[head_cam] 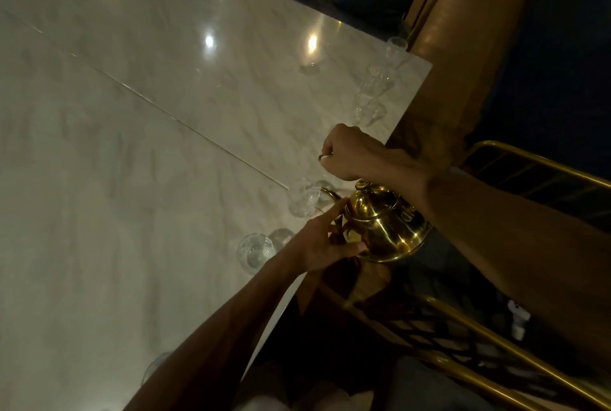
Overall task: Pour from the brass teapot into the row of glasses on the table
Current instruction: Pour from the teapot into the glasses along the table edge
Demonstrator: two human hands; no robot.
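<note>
Teapot (385, 227): rounded polished brass, right hand (352, 154) gripping; spout (329, 193) beside clear glass (301, 201).

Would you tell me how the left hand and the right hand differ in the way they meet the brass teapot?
The right hand is a closed fist above the brass teapot, apparently gripping its handle; the left hand is lower, beside the spout. The right hand's fingers are curled; the left hand's forefinger lies straight along the spout. Both steady the tilted teapot.
</note>
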